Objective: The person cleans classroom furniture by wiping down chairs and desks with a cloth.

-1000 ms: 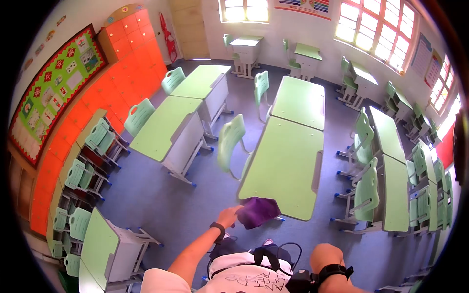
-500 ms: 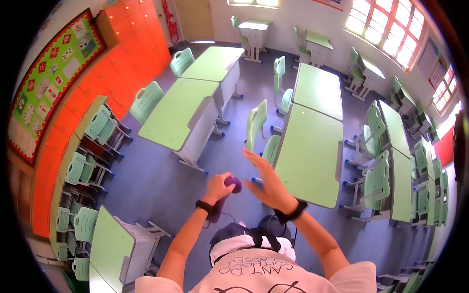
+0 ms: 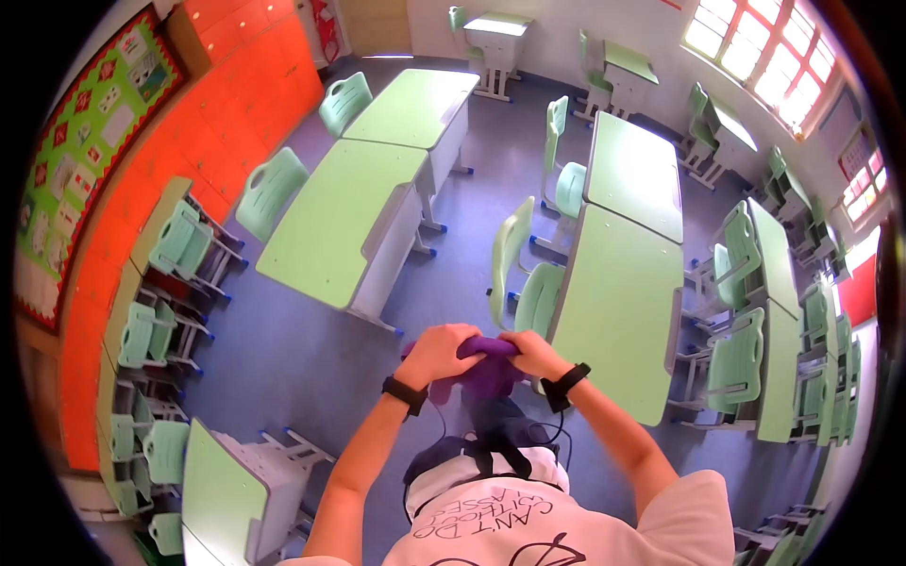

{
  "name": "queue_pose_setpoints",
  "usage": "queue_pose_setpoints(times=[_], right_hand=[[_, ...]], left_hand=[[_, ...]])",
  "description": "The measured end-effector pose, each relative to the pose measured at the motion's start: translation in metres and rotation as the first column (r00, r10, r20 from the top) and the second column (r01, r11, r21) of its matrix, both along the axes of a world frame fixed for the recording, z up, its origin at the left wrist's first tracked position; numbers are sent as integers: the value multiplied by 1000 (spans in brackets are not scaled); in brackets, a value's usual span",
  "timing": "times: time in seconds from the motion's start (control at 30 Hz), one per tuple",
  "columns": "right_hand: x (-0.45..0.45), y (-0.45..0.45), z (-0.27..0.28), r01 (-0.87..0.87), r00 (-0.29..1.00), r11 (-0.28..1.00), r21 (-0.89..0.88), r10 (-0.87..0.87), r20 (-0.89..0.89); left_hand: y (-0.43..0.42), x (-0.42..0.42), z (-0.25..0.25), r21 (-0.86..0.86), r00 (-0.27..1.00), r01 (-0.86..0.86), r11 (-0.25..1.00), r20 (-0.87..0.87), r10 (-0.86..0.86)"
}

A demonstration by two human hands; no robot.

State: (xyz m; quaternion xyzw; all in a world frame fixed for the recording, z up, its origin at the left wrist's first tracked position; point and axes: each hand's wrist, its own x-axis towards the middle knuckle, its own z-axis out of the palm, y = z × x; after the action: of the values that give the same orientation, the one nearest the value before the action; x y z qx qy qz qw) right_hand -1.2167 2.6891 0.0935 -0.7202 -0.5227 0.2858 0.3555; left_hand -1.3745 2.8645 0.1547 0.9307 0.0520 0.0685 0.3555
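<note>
A purple cloth (image 3: 489,370) hangs bunched in front of my body, above the floor. My left hand (image 3: 442,355) is closed on its left part, and my right hand (image 3: 536,357) pinches its upper right edge. Between the hands the top of the cloth forms a thick fold. Its lower part droops toward my legs. Both wrists wear black bands. The nearest desk (image 3: 618,311) stands just right of my right hand, with a green chair (image 3: 511,259) at its left side.
Another pair of green desks (image 3: 344,222) stands ahead on the left. A desk (image 3: 226,491) is at the lower left. Orange lockers (image 3: 212,123) line the left wall, with stacked chairs (image 3: 179,241) beside them. More desks (image 3: 776,358) stand on the right.
My right hand has come in from the right and taken hold of the cloth. My left hand has moved slightly right with it. The view has shifted, and the near desk appears lower.
</note>
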Motion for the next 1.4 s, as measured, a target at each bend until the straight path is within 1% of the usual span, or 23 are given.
queue_pose_setpoints(times=[0.07, 0.2, 0.27, 0.33, 0.37, 0.43, 0.47, 0.53, 0.6, 0.63, 0.73, 0.77, 0.8, 0.83, 0.87, 0.93, 0.97, 1.07, 1.1, 1.2, 1.23, 1.33, 1.4], right_hand=[[31, 19, 12, 30, 995, 999, -40, -34, -96], [95, 59, 55, 121, 990, 989, -88, -127, -69], [145, 80, 21, 157, 983, 986, 56, -161, 86], [198, 100, 17, 207, 938, 971, 122, -233, 258], [221, 109, 25, 229, 894, 955, 189, -283, 348], [257, 125, 48, 315, 838, 929, 193, -368, 402], [274, 131, 49, 331, 809, 906, 263, -416, 415], [303, 144, 35, 427, 745, 862, 272, -507, 434], [320, 156, 2, 406, 699, 831, 380, -550, 457], [327, 163, -21, 387, 675, 814, 434, -571, 467], [318, 171, -115, 445, 736, 880, 169, -466, 491], [307, 172, -139, 449, 777, 893, 43, -413, 476], [285, 172, -139, 487, 759, 870, 81, -467, 453], [271, 169, -140, 504, 796, 858, 100, -507, 331], [255, 167, -139, 524, 820, 844, 117, -537, 201], [227, 167, -140, 511, 790, 842, 173, -539, 292], [214, 163, -137, 531, 808, 832, 163, -554, 199], [184, 159, -123, 568, 817, 820, 64, -572, 73], [176, 157, -118, 570, 820, 821, 42, -571, 47], [152, 146, -101, 552, 834, 834, 11, -552, -23], [144, 143, -99, 556, 831, 831, 7, -555, -25], [122, 135, -101, 543, 840, 840, 5, -543, 20], [106, 129, -100, 566, 825, 825, -3, -566, -5]], left_hand=[[29, 26, -1, 1, 998, 58, 998, -3, -58], [81, 104, 13, 46, 992, 128, 991, -7, -128], [109, 156, 2, 135, 984, 154, 979, 68, -165], [136, 217, -4, 218, 977, 172, 961, 87, -195], [145, 245, -3, 262, 978, 126, 957, 131, -165], [153, 295, 5, 325, 975, 36, 945, 194, -104], [154, 315, 9, 344, 974, -7, 939, 215, -71], [162, 348, -11, 286, 960, -18, 958, 273, -64], [169, 368, -45, 257, 952, -32, 966, 302, -49], [174, 372, -72, 227, 979, 17, 974, 194, -62], [171, 349, -138, -17, 997, 40, 999, -62, -41], [166, 335, -150, -52, 990, 61, 997, -126, -68], [162, 321, -162, -87, 978, 80, 993, -187, -96], [156, 308, -175, -247, 992, 8, 969, -117, -38], [154, 294, -185, -238, 991, -16, 971, -131, -16], [152, 279, -188, -213, 990, -56, 975, -138, 27], [153, 270, -188, -221, 996, -25, 975, -85, 6], [155, 249, -171, -195, 992, 41, 980, -108, -63], [158, 243, -176, -138, 992, 108, 984, -42, -115], [159, 221, -178, -114, 977, 163, 980, -119, -177], [159, 214, -183, -97, 973, 210, 973, -78, -218], [159, 197, -192, -100, 947, 302, 948, -81, -310], [160, 189, -197, -106, 910, 374, 921, -148, -387]])
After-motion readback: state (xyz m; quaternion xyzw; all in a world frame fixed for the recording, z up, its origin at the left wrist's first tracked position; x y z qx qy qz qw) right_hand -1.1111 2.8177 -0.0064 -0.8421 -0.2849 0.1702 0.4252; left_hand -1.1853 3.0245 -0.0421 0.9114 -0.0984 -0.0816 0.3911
